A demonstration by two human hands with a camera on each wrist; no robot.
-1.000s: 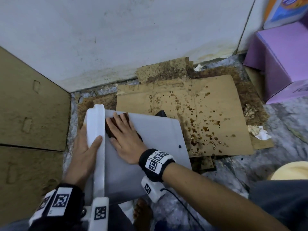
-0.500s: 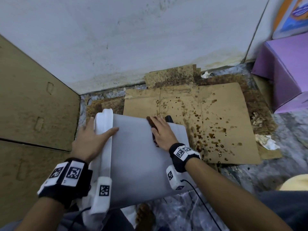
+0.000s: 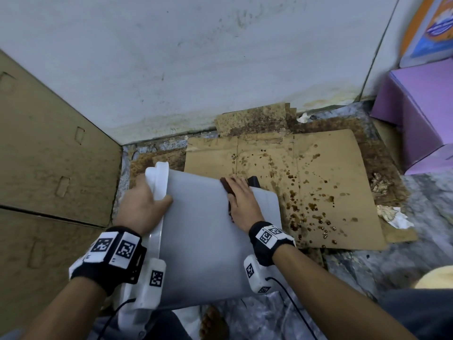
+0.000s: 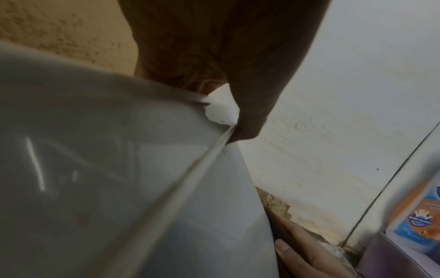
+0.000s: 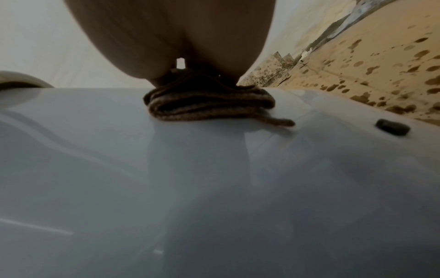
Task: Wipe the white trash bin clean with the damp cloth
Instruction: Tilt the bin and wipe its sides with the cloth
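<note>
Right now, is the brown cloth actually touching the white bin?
Touching. The right wrist view shows the folded brown cloth lying flat on the white bin, no gap beneath, pressed down by the right hand.

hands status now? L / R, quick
Left hand: grips the rim of the white trash bin.
Right hand: open, fingers flat, pressing the brown cloth on the bin.

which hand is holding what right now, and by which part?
Left hand grips the white trash bin by its rim, thumb on the side wall. Right hand presses the folded brown cloth flat against the bin's side.
</note>
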